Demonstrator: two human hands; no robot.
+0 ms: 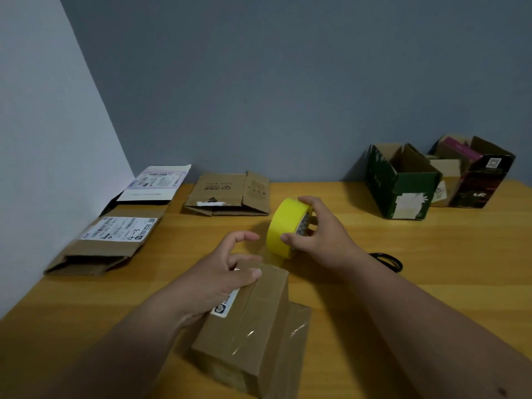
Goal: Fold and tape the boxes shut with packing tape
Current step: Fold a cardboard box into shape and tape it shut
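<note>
Two hands work over the wooden table (431, 254): your right hand (319, 237) grips the yellow tape roll (283, 227) upright, just beyond the closed cardboard box (253, 326). Your left hand (221, 272) rests on the box's far end, thumb on top, fingers loosely curled, pinching nothing.

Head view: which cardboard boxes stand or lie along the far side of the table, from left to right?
White-labelled flat box → flattened brown box → open green box → open dark box.
</note>
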